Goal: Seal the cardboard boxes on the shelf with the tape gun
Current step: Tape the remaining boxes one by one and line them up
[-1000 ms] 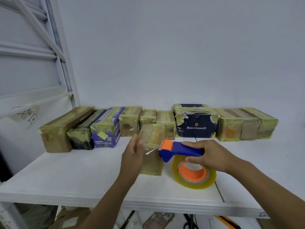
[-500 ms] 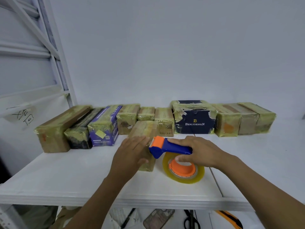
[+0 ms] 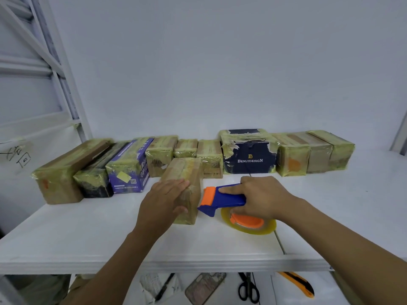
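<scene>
Pressing flat, open left hand (image 3: 164,200) on cardboard box (image 3: 187,172) to steady it; gripping tape gun (image 3: 222,198) in right hand (image 3: 262,197), nose against box side just left of grip, for taping.
</scene>
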